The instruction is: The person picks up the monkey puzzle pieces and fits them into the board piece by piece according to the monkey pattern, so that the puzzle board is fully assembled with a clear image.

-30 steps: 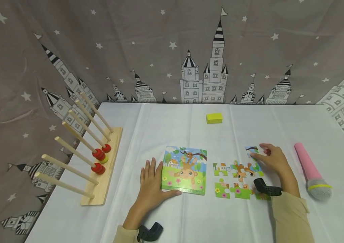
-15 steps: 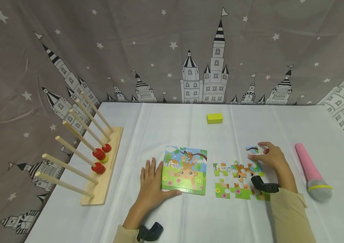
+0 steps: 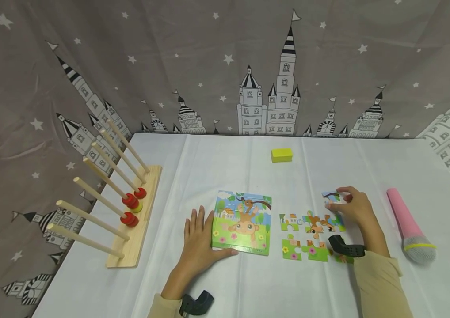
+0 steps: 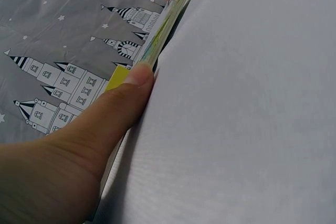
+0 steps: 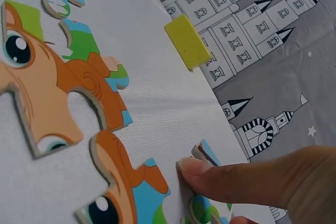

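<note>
My left hand (image 3: 198, 240) lies with straight fingers along the left side of a square monkey picture puzzle board (image 3: 245, 243). Its thumb stretches to the board's near edge, and the left wrist view shows the thumb touching that edge. To the right, my right hand (image 3: 356, 206) pinches a blue puzzle piece (image 3: 330, 195) with a brown branch on it, between thumb and index finger. In the right wrist view the thumb presses on the piece's side. Loose pieces with the monkey's face (image 3: 315, 224) and flowers (image 3: 291, 248) lie nearer me; the right wrist's camera mount partly covers one.
A wooden peg rack (image 3: 141, 221) with red and yellow rings stands on the left. At the back lies a yellow block (image 3: 281, 155). A pink toy microphone (image 3: 406, 221) is right of my right hand. The white tablecloth (image 3: 217, 163) ends at a grey castle-print curtain (image 3: 209, 75).
The right hand has shifted slightly left and its fingers have settled about the blue piece, which stays nearly in place. The left hand and the board have not moved.
</note>
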`<state>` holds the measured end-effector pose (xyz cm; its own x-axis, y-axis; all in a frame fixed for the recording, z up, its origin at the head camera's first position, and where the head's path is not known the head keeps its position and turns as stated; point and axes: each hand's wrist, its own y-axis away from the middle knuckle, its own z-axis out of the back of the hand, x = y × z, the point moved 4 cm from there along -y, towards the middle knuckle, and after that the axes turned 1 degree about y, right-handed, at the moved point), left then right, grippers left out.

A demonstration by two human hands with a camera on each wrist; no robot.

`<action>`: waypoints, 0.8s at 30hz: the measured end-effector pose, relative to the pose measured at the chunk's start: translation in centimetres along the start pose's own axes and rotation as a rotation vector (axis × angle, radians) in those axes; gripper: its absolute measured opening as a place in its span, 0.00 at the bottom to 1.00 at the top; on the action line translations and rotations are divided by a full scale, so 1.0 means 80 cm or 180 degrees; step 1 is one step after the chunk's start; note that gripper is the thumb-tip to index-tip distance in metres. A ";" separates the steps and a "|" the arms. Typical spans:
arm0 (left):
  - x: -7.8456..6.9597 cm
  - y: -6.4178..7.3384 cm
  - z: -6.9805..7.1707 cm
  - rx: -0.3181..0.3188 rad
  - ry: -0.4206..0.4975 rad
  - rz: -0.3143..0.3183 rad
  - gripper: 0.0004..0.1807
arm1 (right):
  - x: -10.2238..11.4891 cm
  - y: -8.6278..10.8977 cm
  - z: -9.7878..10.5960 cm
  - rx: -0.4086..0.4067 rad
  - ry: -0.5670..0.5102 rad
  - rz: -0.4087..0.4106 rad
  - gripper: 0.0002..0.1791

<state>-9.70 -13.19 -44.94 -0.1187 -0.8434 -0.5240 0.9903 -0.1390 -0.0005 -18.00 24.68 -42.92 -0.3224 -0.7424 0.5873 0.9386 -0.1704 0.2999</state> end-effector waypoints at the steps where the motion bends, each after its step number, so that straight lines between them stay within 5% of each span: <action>1: 0.000 0.000 0.000 0.0006 0.0006 0.0001 0.64 | 0.000 0.001 0.000 -0.0019 -0.0023 0.0034 0.38; 11: -0.002 0.000 0.001 0.0010 0.0021 0.0004 0.64 | -0.002 0.007 -0.001 -0.0113 -0.0301 0.0337 0.35; 24: -0.002 0.000 0.002 -0.0011 -0.0012 0.0014 0.63 | 0.000 0.016 0.001 -0.0259 -0.0083 0.0960 0.25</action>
<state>-9.69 -13.11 -44.74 -0.1146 -0.8460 -0.5207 0.9910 -0.1335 -0.0012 -16.82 24.48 -42.46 -0.0300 -0.7507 0.6599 0.9988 0.0028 0.0486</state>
